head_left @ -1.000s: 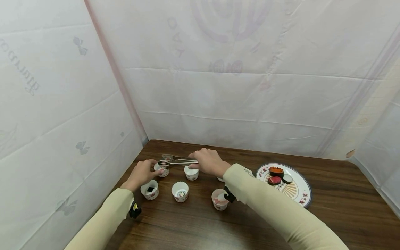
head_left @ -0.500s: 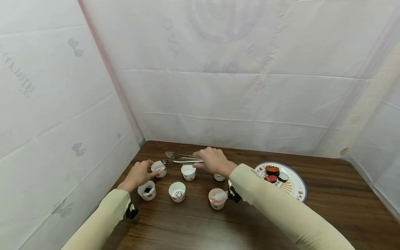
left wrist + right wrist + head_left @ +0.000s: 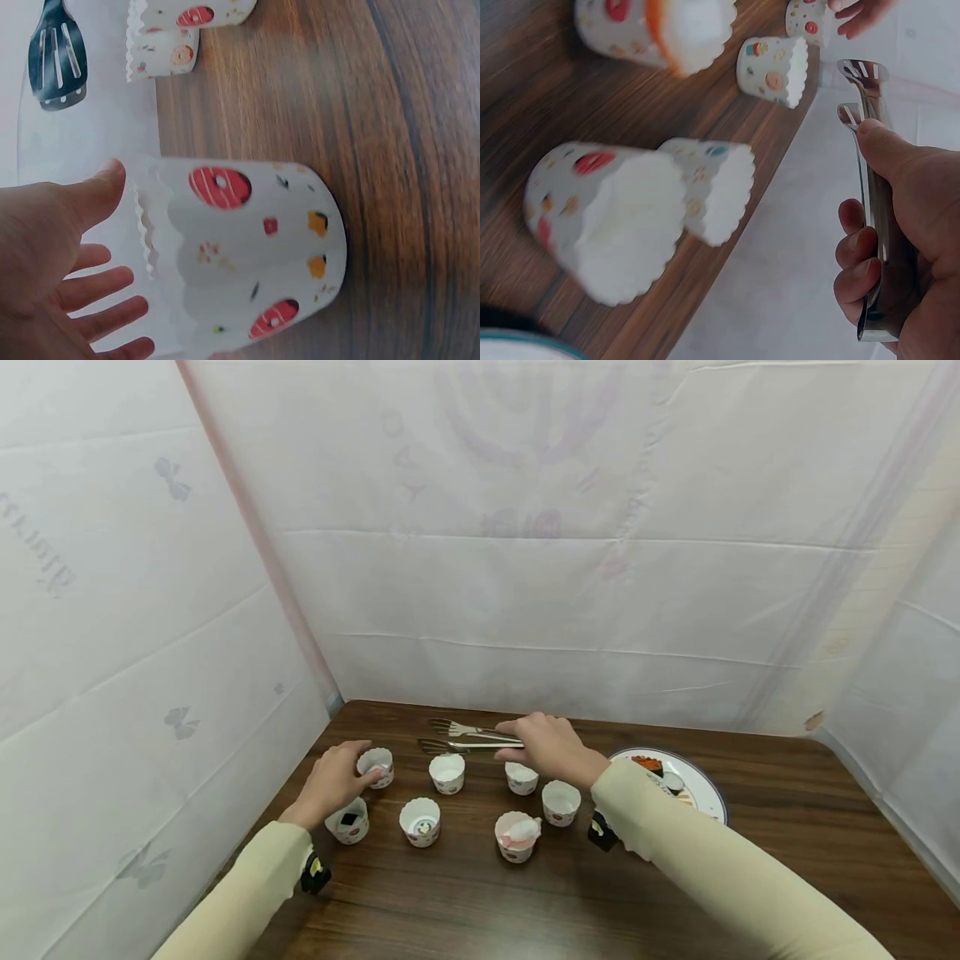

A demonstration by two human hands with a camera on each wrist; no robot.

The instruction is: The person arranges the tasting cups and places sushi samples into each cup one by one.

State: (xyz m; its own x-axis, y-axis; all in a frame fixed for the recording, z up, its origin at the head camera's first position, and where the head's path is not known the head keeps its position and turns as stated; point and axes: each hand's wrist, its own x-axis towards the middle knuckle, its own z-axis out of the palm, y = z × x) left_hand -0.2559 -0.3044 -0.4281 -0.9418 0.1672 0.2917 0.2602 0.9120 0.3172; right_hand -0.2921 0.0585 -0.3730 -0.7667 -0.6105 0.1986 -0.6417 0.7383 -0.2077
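Observation:
My right hand grips metal tongs above the back of the table, their slotted heads pointing left and apart. In the right wrist view, the thumb and curled fingers wrap around the tongs, with nothing between the heads. My left hand is at the back-left paper cup, thumb and forefinger close to its rim. The left wrist view shows that hand with its fingers extended and spread, beside the scalloped rim of a near patterned cup. Another cup holding a black square stands under the left wrist.
Several paper cups stand around: a front one with a small round item, one behind it, a pink-lined one with a white piece, and two by the right wrist. A plate with sushi pieces is at right, partly behind the sleeve.
My right hand has moved right with the tongs, away from the back-left cup. My left hand remains by that cup. The head view has shifted slightly.

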